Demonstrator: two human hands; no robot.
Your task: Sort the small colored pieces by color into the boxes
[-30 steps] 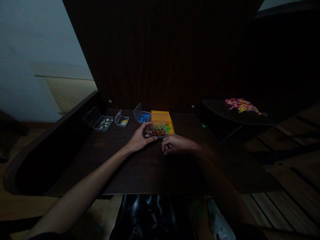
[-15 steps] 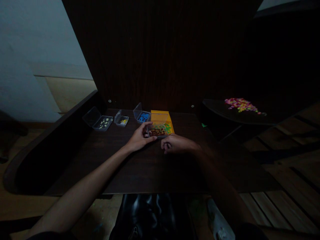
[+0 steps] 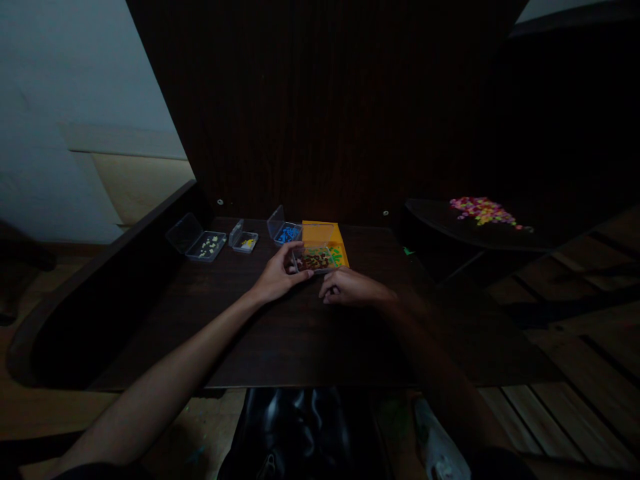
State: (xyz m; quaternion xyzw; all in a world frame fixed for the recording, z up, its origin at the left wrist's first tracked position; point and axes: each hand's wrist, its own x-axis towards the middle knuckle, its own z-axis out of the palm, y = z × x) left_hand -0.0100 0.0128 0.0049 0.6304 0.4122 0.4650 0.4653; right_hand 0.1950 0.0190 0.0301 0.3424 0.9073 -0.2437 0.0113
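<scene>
My left hand (image 3: 283, 273) grips the left side of a clear plastic box (image 3: 316, 260) that holds many small brown pieces. Thumb and fingers clasp its near and far edges. Close against the box's near right corner, my right hand (image 3: 350, 287) has its fingers curled in; anything inside them is too small or hidden to make out. Partly behind the box lies an orange tray (image 3: 342, 239) with small green pieces (image 3: 337, 256) in it. Left of that, an open clear box (image 3: 289, 233) contains small blue pieces.
Farther left stand two more open clear boxes, one with yellow pieces (image 3: 246, 243), one with pale pieces (image 3: 210, 247). A heap of pink, yellow and purple pieces (image 3: 484, 211) lies on a raised dark shelf (image 3: 435, 223) at right. A dark upright panel (image 3: 310, 113) backs the table.
My right hand has shifted slightly left, and its fingers have moved a little. My left hand still keeps hold of the clear box in nearly the same spot.
</scene>
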